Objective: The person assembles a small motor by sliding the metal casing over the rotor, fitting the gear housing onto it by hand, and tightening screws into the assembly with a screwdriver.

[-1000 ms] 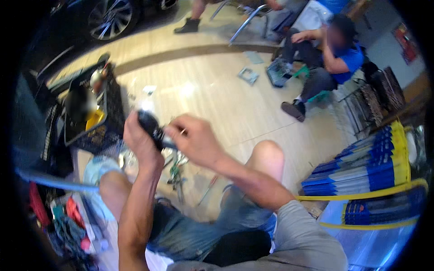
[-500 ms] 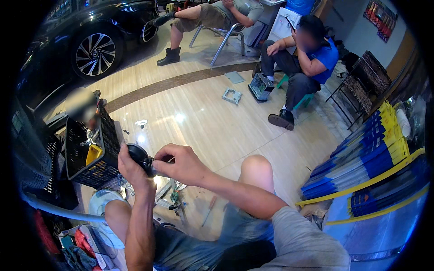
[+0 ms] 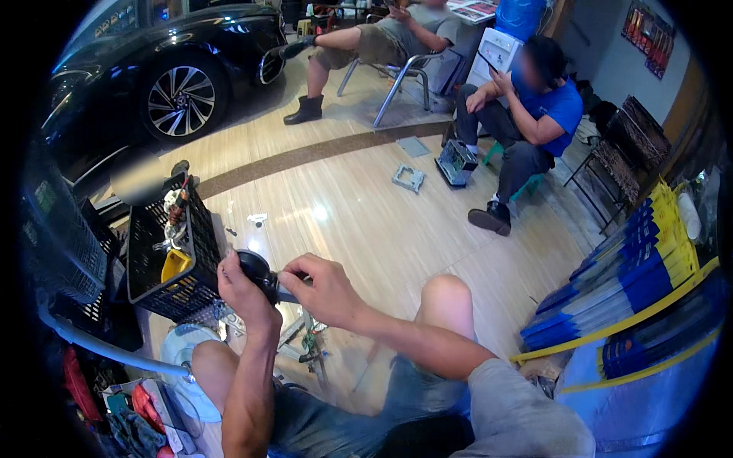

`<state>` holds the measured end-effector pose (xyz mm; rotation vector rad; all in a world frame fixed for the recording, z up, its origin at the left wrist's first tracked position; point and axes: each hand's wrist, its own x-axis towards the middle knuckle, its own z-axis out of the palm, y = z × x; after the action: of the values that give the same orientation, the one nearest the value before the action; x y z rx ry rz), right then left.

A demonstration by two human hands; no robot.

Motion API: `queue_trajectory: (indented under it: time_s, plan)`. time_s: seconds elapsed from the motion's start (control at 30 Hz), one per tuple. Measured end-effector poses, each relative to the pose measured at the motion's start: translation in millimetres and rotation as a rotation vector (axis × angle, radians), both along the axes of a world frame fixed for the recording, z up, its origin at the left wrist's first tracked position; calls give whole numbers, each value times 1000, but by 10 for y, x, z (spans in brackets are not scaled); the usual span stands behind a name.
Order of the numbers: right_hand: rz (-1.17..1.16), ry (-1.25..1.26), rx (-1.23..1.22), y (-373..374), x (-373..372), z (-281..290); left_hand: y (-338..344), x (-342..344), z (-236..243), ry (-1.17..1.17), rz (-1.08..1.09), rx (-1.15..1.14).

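My left hand (image 3: 243, 294) grips a round black part (image 3: 253, 266) upright in front of me, fingers wrapped round its left side. My right hand (image 3: 321, 290) is closed at the part's right side, thumb and fingertips on a dark fitting there that I cannot make out clearly. Below my hands, metal pieces and small tools (image 3: 309, 347) lie on the floor between my knees. Just beyond, to the left, stands a black plastic crate (image 3: 151, 264) with a yellow object (image 3: 177, 267) and assorted parts in it.
A black car (image 3: 114, 53) stands at back left. Two people sit opposite, one on a chair (image 3: 382, 34), one on a low stool (image 3: 542, 114). Metal housings (image 3: 456, 164) lie on the floor. Blue-yellow packs (image 3: 603, 275) are racked right, a tool tray (image 3: 160, 412) lower left.
The view has tilted up, showing more of the car and seated people. My hands sit slightly lower relative to the crate, still on the black part, with little change in grip.
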<state>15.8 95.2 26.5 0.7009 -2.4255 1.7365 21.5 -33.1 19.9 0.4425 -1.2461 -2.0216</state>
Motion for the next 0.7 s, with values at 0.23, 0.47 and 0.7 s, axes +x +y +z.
queue_trajectory:
  time_s: [0.23, 0.47, 0.7]
  plan:
    - [27, -66, -68, -71, 27, -53, -89, -54, -177, 20, 55, -24]
    - [-36, -42, -84, -91, 63, -57, 4, -16, -68, 43, 0, -28]
    - [-63, 34, -30, -115, 39, -29, -59, -108, -296, 37, 55, -80]
